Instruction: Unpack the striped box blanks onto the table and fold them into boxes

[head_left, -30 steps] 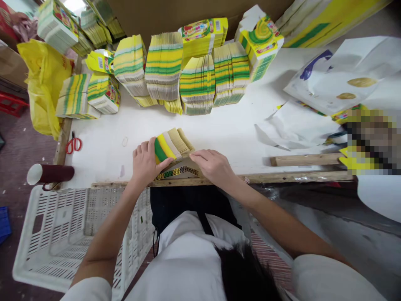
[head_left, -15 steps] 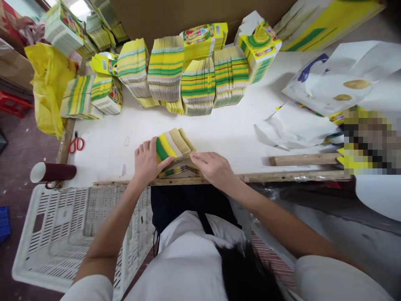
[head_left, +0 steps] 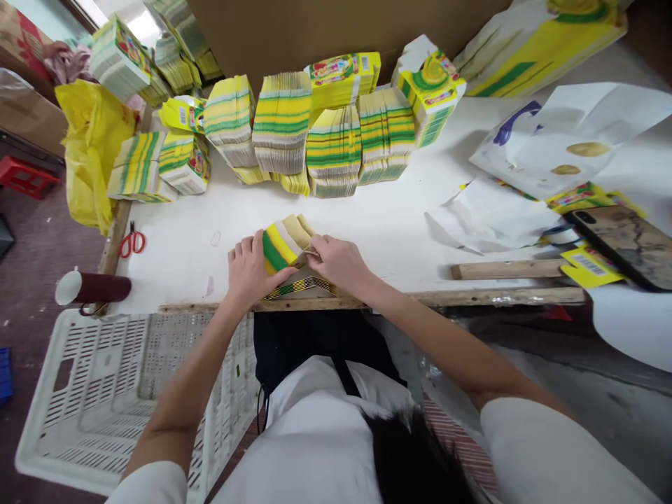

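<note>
A small stack of flattened cartons [head_left: 283,241], striped green, yellow and pale, stands tilted at the table's front edge. My left hand [head_left: 249,269] grips its left end, fingers behind and thumb along the front. At the stack's right end my right hand [head_left: 339,262] is closed in a pinch. Something thin and pale shows at those fingertips; whether it is a carton flap or a band I cannot tell. Below the stack, more flat cartons [head_left: 299,285] lie bent in a low ridge along the wooden edge.
Several carton bundles [head_left: 281,122] line the back of the white table [head_left: 378,224]. Red-handled scissors [head_left: 132,242] and a dark mug [head_left: 102,288] are at left, above a white plastic crate [head_left: 57,420]. A phone [head_left: 630,241], wooden stick [head_left: 512,269] and plastic bag [head_left: 546,140] are at right.
My right hand has moved left along the stack's right end, still pinching. My left hand keeps its grip. The whole view has shifted slightly.
</note>
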Motion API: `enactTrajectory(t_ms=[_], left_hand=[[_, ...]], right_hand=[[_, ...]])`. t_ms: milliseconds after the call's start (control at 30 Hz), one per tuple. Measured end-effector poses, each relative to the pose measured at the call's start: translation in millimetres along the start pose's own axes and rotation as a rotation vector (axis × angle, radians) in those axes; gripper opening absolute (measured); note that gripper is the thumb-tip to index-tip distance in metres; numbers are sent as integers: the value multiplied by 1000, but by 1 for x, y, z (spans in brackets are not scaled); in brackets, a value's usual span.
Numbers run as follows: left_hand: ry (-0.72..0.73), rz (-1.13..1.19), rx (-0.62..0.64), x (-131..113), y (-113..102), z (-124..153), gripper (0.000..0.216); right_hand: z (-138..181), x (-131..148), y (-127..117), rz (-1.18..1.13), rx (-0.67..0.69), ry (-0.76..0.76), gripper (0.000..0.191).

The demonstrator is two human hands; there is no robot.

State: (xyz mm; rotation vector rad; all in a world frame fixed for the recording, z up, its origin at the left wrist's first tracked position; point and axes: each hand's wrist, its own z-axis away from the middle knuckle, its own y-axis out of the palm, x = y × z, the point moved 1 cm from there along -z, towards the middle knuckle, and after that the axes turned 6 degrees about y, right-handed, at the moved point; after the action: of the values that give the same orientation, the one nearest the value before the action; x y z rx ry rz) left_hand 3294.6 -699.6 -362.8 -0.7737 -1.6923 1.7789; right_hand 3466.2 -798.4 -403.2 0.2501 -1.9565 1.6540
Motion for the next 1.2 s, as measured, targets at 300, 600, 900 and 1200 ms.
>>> enactTrajectory(t_ms=[300,600,900,1200], left_hand=[[-57,-39,27,-4,-1,1,98],[-92,-35,-6,-1,1,0,93],[-167,9,25,-6,-4,-5,82],[-173,-9,-9,-8,-2,-4,80]], right_hand=[[0,22,1,-363,168,254,22],[-10,18,-11,-313,225,230,22],[9,-11,-28,-404,362,-45,23],[0,-25,-30,-460,159,-46,31]])
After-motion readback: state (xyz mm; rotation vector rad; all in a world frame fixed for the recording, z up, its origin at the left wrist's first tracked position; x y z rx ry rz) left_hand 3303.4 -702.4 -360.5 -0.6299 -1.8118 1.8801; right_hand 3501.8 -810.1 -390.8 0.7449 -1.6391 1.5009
